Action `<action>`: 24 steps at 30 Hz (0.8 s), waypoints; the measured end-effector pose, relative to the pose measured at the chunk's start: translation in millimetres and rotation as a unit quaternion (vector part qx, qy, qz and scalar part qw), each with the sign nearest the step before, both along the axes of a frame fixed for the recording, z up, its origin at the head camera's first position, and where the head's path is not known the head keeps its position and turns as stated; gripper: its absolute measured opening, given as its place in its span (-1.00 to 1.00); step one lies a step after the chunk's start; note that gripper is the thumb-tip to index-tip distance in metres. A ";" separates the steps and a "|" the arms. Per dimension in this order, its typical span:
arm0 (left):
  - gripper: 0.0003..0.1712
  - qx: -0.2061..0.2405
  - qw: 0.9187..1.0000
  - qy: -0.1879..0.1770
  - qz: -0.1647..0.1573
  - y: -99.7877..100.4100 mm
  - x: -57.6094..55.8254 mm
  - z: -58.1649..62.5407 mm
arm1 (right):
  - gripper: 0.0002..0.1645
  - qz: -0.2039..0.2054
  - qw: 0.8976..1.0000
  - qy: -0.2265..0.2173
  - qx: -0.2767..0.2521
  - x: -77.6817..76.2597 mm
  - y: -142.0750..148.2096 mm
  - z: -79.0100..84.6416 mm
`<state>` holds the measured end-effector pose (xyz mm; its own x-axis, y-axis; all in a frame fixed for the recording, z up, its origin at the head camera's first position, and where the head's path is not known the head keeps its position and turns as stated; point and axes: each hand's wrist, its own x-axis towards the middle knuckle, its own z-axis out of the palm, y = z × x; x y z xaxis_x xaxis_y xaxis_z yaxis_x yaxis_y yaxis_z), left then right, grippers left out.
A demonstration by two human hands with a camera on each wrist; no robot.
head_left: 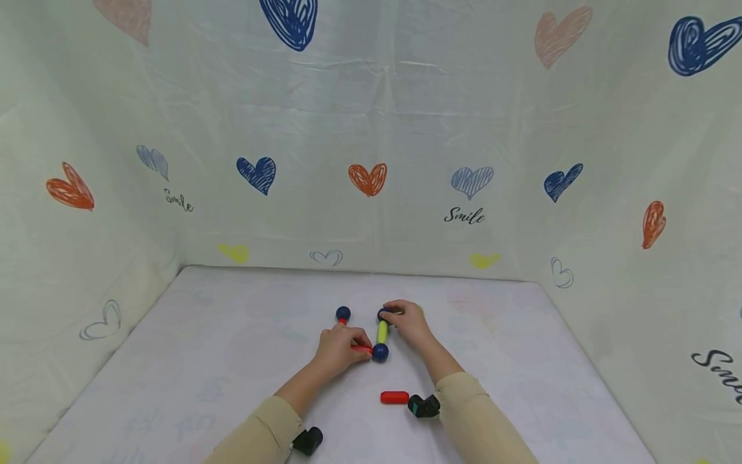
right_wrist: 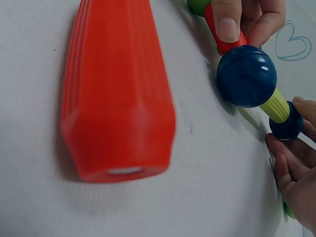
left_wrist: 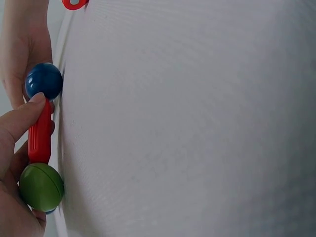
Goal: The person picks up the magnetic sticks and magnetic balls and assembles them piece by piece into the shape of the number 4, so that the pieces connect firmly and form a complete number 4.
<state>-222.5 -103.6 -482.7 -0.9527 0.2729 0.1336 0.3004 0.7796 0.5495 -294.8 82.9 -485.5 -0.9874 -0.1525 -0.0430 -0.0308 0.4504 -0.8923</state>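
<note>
My left hand (head_left: 342, 346) pinches a red magnetic rod (left_wrist: 39, 133) between thumb and fingers. This rod joins a green ball (left_wrist: 41, 187) to a near blue ball (right_wrist: 247, 76). The left hand hides the green ball in the head view. From the near blue ball a yellow-green rod (head_left: 382, 332) runs away to a far blue ball (right_wrist: 287, 121). Thumb and fingers of my right hand (head_left: 409, 322) pinch that far ball. Beyond the left hand, another blue ball (head_left: 343, 313) sits at the end of a second red rod (head_left: 343, 321), partly covered by the hand.
A loose red rod (head_left: 395, 397) lies on the white tabletop (head_left: 493, 374) in front of the joined pieces, beside the right wrist's black camera (head_left: 424, 406). A bit of a green piece (right_wrist: 289, 211) shows behind the right hand. White heart-printed cloth (head_left: 417, 129) encloses the table.
</note>
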 end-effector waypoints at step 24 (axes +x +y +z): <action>-0.69 0.023 0.999 -0.019 0.028 -10.6 -2.1 16.4 | -0.64 0.010 1.000 0.006 0.003 0.4 -0.8 2.8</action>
